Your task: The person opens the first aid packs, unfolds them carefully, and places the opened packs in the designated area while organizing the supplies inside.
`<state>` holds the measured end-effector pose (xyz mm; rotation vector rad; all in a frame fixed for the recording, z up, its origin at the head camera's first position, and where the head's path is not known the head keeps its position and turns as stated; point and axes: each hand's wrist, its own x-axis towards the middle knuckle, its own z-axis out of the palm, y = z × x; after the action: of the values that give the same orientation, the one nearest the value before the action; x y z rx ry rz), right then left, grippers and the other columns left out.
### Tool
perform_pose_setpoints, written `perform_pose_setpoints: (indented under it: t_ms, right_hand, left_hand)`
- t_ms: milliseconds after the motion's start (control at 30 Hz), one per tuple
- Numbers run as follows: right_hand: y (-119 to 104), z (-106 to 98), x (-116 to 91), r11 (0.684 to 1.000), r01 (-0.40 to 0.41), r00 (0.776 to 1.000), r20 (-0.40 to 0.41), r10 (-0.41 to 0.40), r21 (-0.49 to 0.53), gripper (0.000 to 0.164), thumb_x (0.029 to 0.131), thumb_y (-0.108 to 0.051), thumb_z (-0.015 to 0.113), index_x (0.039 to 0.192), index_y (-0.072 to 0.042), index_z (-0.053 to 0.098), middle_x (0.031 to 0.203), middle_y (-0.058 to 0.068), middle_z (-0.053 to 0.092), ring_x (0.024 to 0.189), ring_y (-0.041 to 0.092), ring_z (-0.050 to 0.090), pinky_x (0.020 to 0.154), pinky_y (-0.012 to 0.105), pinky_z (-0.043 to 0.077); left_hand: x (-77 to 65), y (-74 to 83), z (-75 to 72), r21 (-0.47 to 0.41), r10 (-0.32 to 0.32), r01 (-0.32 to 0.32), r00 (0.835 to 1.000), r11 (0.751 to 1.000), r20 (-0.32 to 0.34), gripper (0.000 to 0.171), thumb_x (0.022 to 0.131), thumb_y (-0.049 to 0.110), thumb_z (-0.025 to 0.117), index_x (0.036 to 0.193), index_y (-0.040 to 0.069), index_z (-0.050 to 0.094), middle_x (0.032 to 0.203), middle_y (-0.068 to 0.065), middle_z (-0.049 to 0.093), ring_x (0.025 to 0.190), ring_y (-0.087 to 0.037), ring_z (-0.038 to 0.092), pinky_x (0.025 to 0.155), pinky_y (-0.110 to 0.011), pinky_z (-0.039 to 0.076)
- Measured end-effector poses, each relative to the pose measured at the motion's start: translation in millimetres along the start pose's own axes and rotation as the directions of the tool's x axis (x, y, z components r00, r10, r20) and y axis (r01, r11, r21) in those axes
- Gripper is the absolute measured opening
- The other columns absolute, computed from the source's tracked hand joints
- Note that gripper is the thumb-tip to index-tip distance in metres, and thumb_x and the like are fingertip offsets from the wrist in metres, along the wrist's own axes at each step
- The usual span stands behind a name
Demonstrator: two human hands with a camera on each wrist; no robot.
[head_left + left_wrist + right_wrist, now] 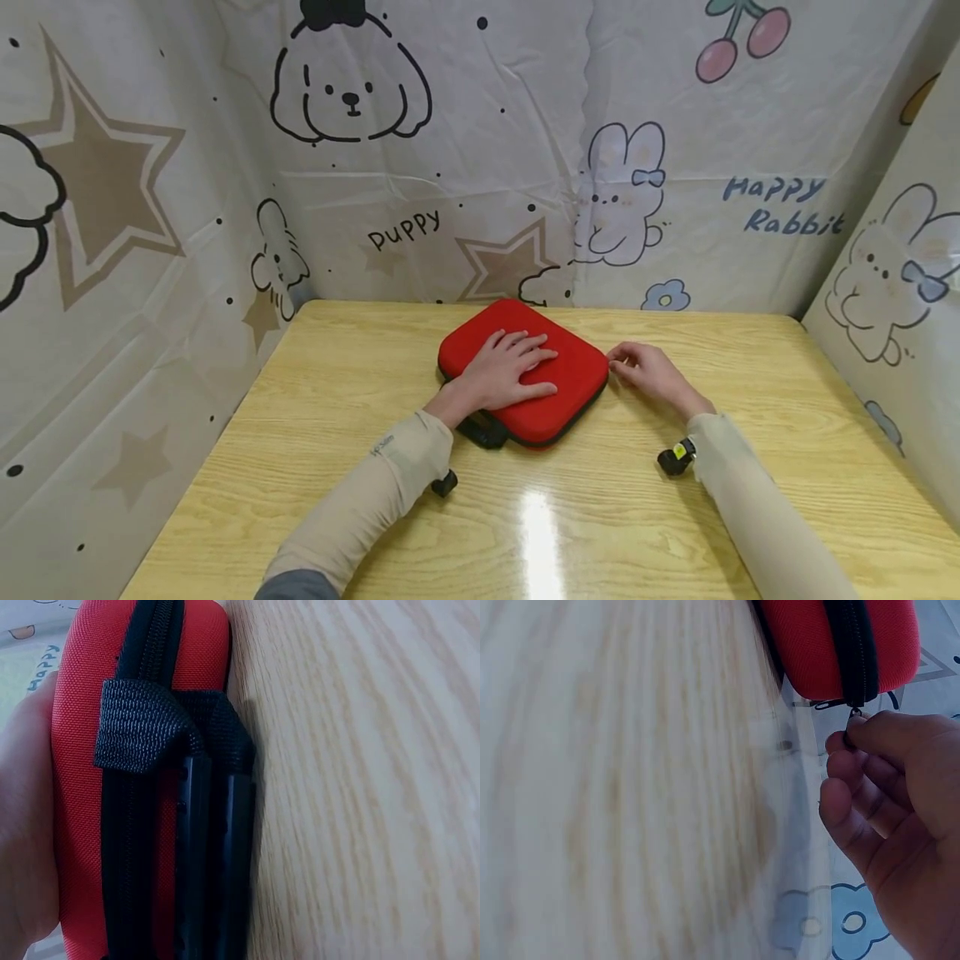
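Observation:
A red zippered case (567,371) with a black zipper band lies flat on the wooden table, turned at an angle. My left hand (504,372) rests on its top with the fingers spread. At the case's right corner, my right hand (651,372) pinches a small black zipper pull (850,736) between thumb and finger. A second zipper pull (827,705) sits beside it at the same corner. The black carrying handle (483,431) sticks out on the near left side, and the left wrist view shows its two straps (142,727) close up. The zipper looks closed along the visible sides.
The light wooden table (360,358) reaches back to a printed cloth (480,150) that hangs behind and at both sides. Black wrist cameras are strapped at the left cuff (445,483) and the right cuff (677,457).

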<state>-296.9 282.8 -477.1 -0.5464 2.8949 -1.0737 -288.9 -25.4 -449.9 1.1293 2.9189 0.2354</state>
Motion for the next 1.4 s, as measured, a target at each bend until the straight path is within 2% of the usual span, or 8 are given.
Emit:
perform_pose_setpoints:
  t_ms: [233, 400, 667, 833, 1067, 1400]
  right_hand:
    - [1.6, -1.5, -8.1, 0.999, -0.012, 1.0, 0.018, 0.011, 0.034, 0.014, 0.097, -0.01, 0.061, 0.107, -0.004, 0.07, 0.079, 0.007, 0.063, 0.063, 0.009, 0.053, 0.055, 0.023, 0.049]
    - [0.3, -3.1, -12.3, 0.999, 0.004, 1.0, 0.024, -0.006, 0.051, 0.014, 0.095, -0.006, 0.062, 0.106, -0.002, 0.07, 0.085, 0.011, 0.065, 0.065, 0.009, 0.054, 0.055, 0.024, 0.049]
    - [-0.1, -5.1, -20.7, 0.998, 0.027, 0.998, 0.048, -0.03, 0.053, 0.011, 0.094, -0.007, 0.064, 0.102, -0.006, 0.072, 0.089, 0.007, 0.069, 0.071, 0.008, 0.055, 0.058, 0.024, 0.051]
    - [-2.2, -6.3, -26.4, 0.998, 0.017, 0.997, 0.079, -0.022, 0.066, 0.01, 0.094, -0.01, 0.066, 0.102, -0.008, 0.072, 0.088, 0.005, 0.069, 0.072, 0.008, 0.056, 0.058, 0.025, 0.052]
    - [-8.9, -4.1, -32.0, 0.991, 0.035, 0.989, 0.137, -0.053, 0.13, 0.01, 0.094, -0.008, 0.066, 0.101, -0.003, 0.071, 0.084, 0.009, 0.067, 0.066, 0.007, 0.054, 0.054, 0.024, 0.049]
    - [-21.6, 2.4, -38.8, 0.99, 0.097, 0.98, 0.165, -0.113, 0.104, 0.004, 0.09, -0.005, 0.069, 0.094, -0.004, 0.07, 0.075, -0.001, 0.062, 0.059, 0.005, 0.053, 0.052, 0.023, 0.047]
  left_hand:
    - [2.1, 2.0, 1.9, 0.0, -0.019, 0.019, 1.0, 1.0, 0.009, 0.07, 0.092, 0.076, 0.037, 0.151, 0.039, 0.038, 0.163, 0.008, 0.027, 0.151, -0.023, 0.021, 0.124, -0.05, 0.011]
    - [3.0, 1.1, 3.3, 0.001, -0.025, 0.025, 1.0, 1.0, 0.005, 0.07, 0.091, 0.076, 0.037, 0.15, 0.039, 0.039, 0.163, 0.008, 0.027, 0.151, -0.023, 0.021, 0.124, -0.05, 0.011]
    - [3.0, 0.2, 4.8, 0.004, -0.03, 0.03, 1.0, 1.0, -0.008, 0.068, 0.092, 0.075, 0.038, 0.15, 0.039, 0.04, 0.162, 0.008, 0.028, 0.15, -0.023, 0.023, 0.124, -0.05, 0.012]
    - [2.8, 0.0, 3.9, -0.002, -0.031, 0.031, 0.999, 1.0, -0.006, 0.068, 0.091, 0.076, 0.037, 0.149, 0.039, 0.04, 0.163, 0.008, 0.027, 0.15, -0.023, 0.022, 0.124, -0.05, 0.011]
    - [2.5, -0.5, 3.7, -0.007, -0.045, 0.045, 0.999, 0.999, -0.018, 0.068, 0.091, 0.076, 0.038, 0.149, 0.039, 0.041, 0.162, 0.008, 0.029, 0.15, -0.022, 0.023, 0.124, -0.05, 0.011]
    - [2.7, 3.1, 2.7, -0.01, -0.049, 0.049, 0.999, 0.999, -0.017, 0.068, 0.091, 0.076, 0.039, 0.149, 0.039, 0.042, 0.162, 0.008, 0.029, 0.15, -0.022, 0.023, 0.124, -0.049, 0.012]
